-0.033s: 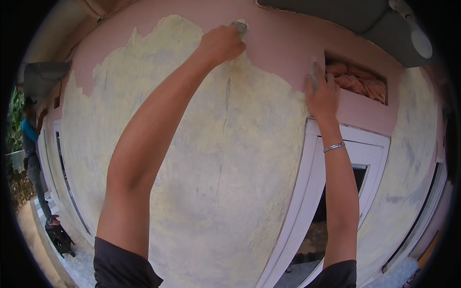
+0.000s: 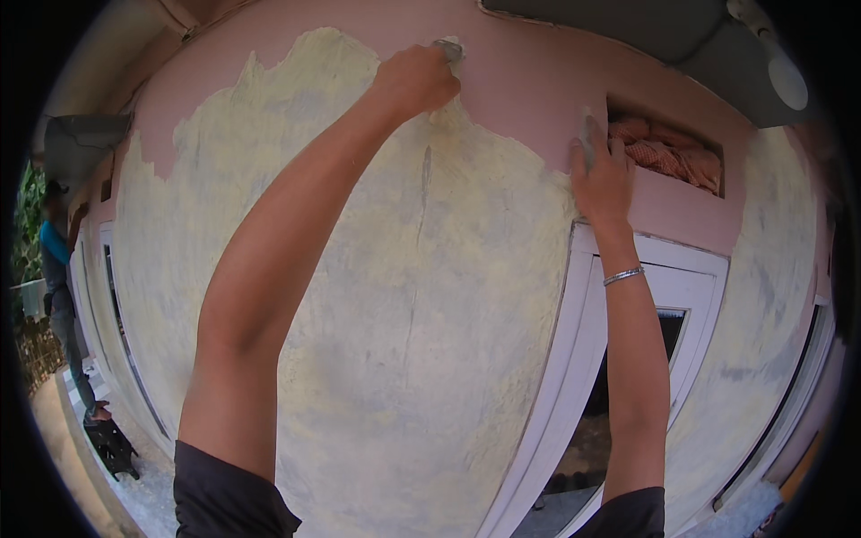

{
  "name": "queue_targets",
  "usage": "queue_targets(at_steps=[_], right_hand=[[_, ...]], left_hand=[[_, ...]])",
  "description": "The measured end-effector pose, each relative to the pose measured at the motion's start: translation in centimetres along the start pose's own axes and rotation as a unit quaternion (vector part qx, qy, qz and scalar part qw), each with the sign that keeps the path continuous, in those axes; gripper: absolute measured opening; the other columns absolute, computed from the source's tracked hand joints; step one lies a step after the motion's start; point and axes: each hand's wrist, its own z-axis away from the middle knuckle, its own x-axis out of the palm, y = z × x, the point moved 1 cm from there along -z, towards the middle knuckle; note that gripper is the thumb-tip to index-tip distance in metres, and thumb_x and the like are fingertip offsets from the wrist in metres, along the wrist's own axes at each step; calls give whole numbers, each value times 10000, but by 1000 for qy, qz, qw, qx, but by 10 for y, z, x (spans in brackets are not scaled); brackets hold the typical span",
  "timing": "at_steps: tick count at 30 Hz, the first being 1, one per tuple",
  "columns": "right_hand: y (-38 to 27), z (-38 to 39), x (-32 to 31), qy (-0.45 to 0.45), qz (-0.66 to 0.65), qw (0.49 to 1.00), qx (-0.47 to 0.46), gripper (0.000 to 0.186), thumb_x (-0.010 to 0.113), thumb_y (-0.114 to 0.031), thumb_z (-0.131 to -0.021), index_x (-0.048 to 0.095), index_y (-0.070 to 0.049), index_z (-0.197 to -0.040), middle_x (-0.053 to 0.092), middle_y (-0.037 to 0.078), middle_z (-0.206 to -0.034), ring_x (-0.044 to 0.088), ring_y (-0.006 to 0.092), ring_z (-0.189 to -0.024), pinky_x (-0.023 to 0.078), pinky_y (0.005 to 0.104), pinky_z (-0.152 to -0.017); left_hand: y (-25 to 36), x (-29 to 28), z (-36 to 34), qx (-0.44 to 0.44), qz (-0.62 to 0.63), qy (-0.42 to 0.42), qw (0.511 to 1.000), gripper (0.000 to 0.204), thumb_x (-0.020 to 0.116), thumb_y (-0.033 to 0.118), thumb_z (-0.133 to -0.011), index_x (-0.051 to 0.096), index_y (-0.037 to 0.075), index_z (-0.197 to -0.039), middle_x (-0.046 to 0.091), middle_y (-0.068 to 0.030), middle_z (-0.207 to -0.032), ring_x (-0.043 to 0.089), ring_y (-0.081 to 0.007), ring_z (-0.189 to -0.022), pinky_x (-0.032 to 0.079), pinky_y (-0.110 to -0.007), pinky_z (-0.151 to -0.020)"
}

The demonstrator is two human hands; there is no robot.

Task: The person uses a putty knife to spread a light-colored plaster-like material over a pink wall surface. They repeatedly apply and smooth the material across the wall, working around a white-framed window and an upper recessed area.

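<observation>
Up on the pink wall, my left hand grips a grey metal scraper against a pale smear, at the ragged edge of a cream, patchy plaster coat. My right hand holds a flat greyish scraper to the wall at the same edge, left of a recessed opening stuffed with crumpled salmon cloth and above a white-framed window. The fingertips of my right hand are partly blurred.
At the far left a person in blue sleeves stands on a black stool beside the wall, reaching up to it. A dark overhang with a white lamp is at the top right, and another narrow window is at the right.
</observation>
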Motion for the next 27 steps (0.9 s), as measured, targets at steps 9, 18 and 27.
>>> queue_targets(at_steps=[9, 18, 27], right_hand=[[-10, -14, 1, -16, 34, 999, 33, 552, 562, -444, -1046, 563, -172, -1526, 629, 269, -1276, 618, 423, -1186, 427, 513, -1081], [1, -17, -7, -56, -7, 998, 0, 590, 541, -442, -1061, 464, -201, -1594, 599, 271, -1366, 586, 438, -1264, 421, 519, -1082], [12, -20, 7, -48, 28, 998, -5, 582, 541, -478, -1046, 500, -241, -1575, 632, 241, -1329, 621, 394, -1228, 412, 526, -1080]], left_hand=[[8, -1, -13, -27, 35, 37, 998, 428, 556, 173, -864, 762, 77, -1227, 773, -203, -1090, 729, -421, -1050, 579, -505, -915], [-12, 7, 6, -42, 131, -75, 988, 456, 572, 145, -905, 683, 90, -1344, 764, -197, -1142, 735, -400, -1077, 588, -504, -922], [17, 33, 113, 13, 56, -55, 997, 502, 502, 80, -1001, 614, 142, -1486, 756, -204, -926, 727, -412, -880, 582, -523, -809]])
